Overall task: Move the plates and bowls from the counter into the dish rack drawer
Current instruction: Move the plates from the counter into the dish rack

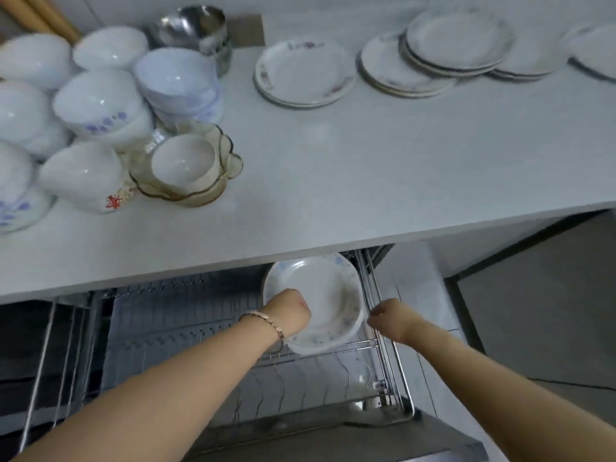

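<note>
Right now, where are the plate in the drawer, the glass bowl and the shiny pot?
plate (328,291): head view, its bare middle.
glass bowl (234,161): head view, wavy right rim.
steel pot (213,41): head view, side wall.

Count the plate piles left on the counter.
5. Floral pile mid-counter; second pile to its right; third pile overlapping it; fourth pile partly under the third; fifth pile cut by the right edge. Blur may merge others.

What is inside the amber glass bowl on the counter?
A white bowl sits inside the amber glass bowl. Whatever lies beneath that white bowl is covered.
</note>
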Demonstrator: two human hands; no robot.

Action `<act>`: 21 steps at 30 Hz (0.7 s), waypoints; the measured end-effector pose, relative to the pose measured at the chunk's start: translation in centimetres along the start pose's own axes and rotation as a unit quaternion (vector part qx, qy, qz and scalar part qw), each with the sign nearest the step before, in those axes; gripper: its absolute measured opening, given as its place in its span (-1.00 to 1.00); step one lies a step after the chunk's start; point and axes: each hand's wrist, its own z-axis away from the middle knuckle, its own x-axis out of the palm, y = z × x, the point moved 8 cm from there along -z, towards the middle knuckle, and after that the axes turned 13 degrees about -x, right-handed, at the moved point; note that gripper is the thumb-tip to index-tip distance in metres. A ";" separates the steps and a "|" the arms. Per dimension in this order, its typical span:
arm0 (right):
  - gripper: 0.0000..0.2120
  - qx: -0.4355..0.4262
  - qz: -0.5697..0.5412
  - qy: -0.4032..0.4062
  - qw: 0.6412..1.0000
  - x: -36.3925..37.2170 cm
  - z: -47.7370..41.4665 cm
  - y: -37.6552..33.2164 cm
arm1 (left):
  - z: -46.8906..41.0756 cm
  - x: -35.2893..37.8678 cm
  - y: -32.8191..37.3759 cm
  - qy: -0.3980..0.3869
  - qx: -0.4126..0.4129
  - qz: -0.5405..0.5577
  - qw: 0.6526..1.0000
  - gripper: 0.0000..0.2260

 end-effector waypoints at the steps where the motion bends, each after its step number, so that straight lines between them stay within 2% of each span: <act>1: -0.66 -0.016 0.005 -0.005 1.000 -1.6 1.5 -0.1 | 1.5 -0.4 1.8 -0.003 0.012 -0.009 1.000 -0.76; 3: -0.64 -0.038 0.021 -0.003 0.999 -5.2 4.2 0.2 | 4.0 -1.0 5.5 -0.021 0.020 -0.007 1.000 -0.74; 8: -0.61 -0.056 0.018 0.070 0.996 -16.2 9.2 4.5 | 9.1 -1.5 16.8 -0.030 0.047 0.040 0.998 -0.77; 13: -0.63 -0.064 0.014 0.134 0.989 -26.8 10.9 10.6 | 11.7 -1.6 27.9 -0.013 0.046 0.185 0.982 -0.74; 16: -0.67 -0.074 0.013 0.162 0.984 -31.9 11.1 13.4 | 12.4 -1.8 32.7 -0.001 0.029 0.273 0.962 -0.79; 21: -0.69 -0.098 -0.035 0.165 0.981 -37.7 9.4 15.3 | 11.6 -3.5 38.0 0.042 0.021 0.309 0.950 -0.81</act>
